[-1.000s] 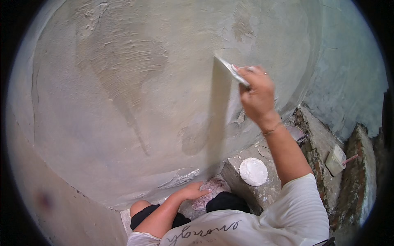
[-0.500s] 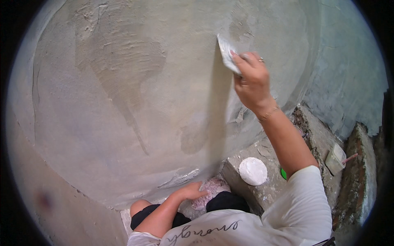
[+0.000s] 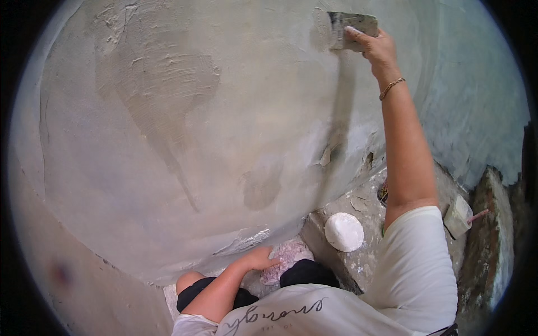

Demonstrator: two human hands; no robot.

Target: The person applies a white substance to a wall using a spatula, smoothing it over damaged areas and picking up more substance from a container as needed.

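Note:
My right hand [image 3: 382,53], arm stretched up, grips a putty knife [image 3: 363,23] with a wide flat blade. The blade lies near or against the plastered wall [image 3: 269,101], at the right side of a darker damp-looking patch; exact contact cannot be told. Its handle is hidden by my fingers. Low down by my knees, my left hand [image 3: 259,259] is open, fingers stretched out over the edge of a pink-and-white mottled thing [image 3: 291,257], whose kind I cannot make out. Darker plaster with ridged strokes [image 3: 168,84] marks the wall further left.
A white round tub or lump of white paste [image 3: 344,232] sits on a rough concrete step [image 3: 364,266] to my right. A small clear plastic container [image 3: 458,215] with a reddish stick stands further right. Crumbled step edges [image 3: 490,224] and a greenish wall [image 3: 476,84] border the right side.
My right hand has moved up and to the right with the putty knife, and the blade has turned from nearly edge-on to showing its broad face. My left hand has barely moved.

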